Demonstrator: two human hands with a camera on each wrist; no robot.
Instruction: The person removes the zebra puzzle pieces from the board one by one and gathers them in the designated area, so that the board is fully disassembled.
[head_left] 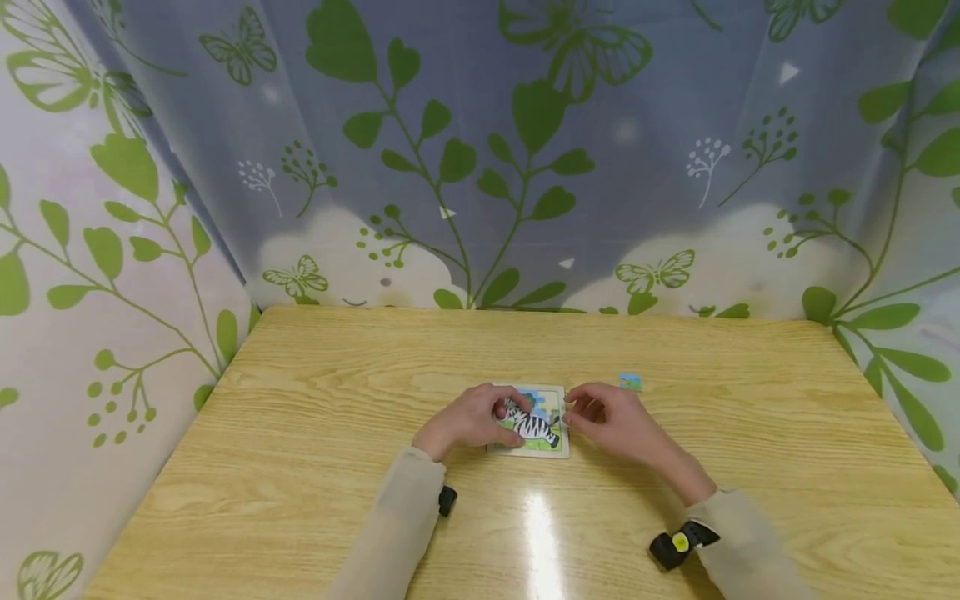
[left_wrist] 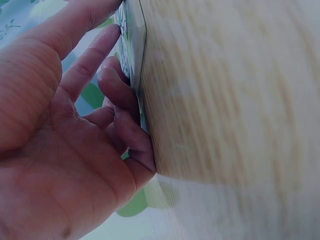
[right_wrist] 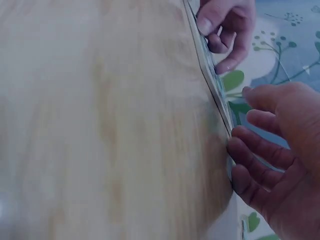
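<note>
A small jigsaw puzzle with a zebra picture [head_left: 534, 427] lies flat on the wooden table, inside a pale frame [head_left: 553, 454]. My left hand [head_left: 480, 417] reaches over its left side, thumb and index finger spread apart and their tips on the picture. In the left wrist view, other fingers [left_wrist: 117, 82] bend beside the puzzle's edge [left_wrist: 141, 50]. At the right edge is my right hand [head_left: 611, 421], its fingers loosely bent with fingertips right at the frame. The right wrist view shows nothing between the right thumb and fingers.
One loose puzzle piece [head_left: 630, 381], blue and green, lies on the table [head_left: 337, 400] just beyond my right hand. A leaf-patterned curtain [head_left: 480, 167] stands behind the table's far edge, with another at each side. Both wrists wear black straps with small devices [head_left: 667, 550].
</note>
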